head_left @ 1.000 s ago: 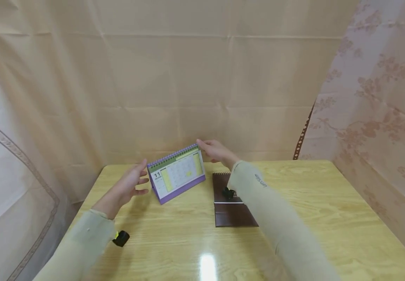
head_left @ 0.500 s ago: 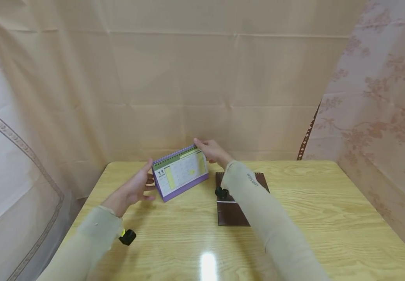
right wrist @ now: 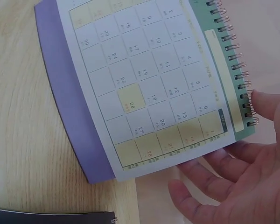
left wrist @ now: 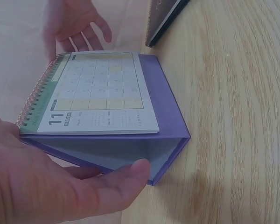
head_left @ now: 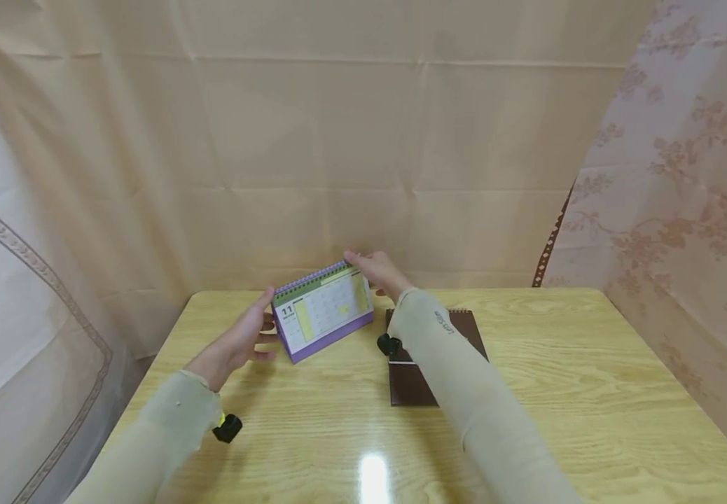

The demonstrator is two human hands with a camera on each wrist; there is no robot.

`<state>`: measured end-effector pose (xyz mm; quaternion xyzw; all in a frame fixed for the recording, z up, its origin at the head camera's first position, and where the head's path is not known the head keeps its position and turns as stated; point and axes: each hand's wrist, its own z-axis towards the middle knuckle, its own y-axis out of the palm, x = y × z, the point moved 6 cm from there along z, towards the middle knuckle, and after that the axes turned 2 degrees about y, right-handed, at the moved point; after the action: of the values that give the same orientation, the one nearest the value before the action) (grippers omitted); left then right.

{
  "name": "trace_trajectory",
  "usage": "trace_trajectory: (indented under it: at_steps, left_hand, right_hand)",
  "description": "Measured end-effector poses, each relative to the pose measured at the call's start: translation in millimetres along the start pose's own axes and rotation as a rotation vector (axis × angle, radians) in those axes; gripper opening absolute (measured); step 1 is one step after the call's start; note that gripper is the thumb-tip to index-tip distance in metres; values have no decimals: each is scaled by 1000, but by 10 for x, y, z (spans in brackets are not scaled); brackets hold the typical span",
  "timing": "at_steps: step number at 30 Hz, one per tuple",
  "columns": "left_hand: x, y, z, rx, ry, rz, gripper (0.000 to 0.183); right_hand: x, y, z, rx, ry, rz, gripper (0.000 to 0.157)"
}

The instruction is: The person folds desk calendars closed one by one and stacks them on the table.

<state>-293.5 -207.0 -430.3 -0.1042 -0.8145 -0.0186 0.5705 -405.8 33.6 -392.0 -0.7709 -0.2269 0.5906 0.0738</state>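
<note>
A desk calendar (head_left: pixel 326 311) with a purple stand, coil binding and a large 11 on its page stands slanted on the table. My left hand (head_left: pixel 244 339) is at its left end. In the left wrist view, that hand's thumb side meets the coil corner, and its extended fingers (left wrist: pixel 116 186) lie along the open side of the stand. My right hand (head_left: pixel 384 273) holds the upper right corner. The right wrist view has the thumb (right wrist: pixel 266 105) on the coil and several fingers behind the page, partly hidden.
A dark brown spiral-bound book (head_left: pixel 410 385) lies flat right of the calendar, partly covered by my right sleeve (head_left: pixel 464 378). The wooden table (head_left: pixel 313 427) ends at the back against a beige curtain (head_left: pixel 313 140). Patterned cloth (head_left: pixel 685 210) hangs on the right.
The right hand and forearm have shifted left along the calendar's top, uncovering more of the brown book's upper part. The head view has moved a little. The calendar has hardly moved on the table.
</note>
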Motion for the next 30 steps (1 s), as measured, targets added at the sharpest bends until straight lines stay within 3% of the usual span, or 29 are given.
trace_trajectory:
  at_steps: [14,30]
  left_hand:
    - [-107,-60,-42,36,-13,-10,102]
    - [-11,5,23,19,1,7,98]
  right_hand:
    - [26,80,19,-31,63,22,68]
    - [25,-11,-25,-34,33,36,60]
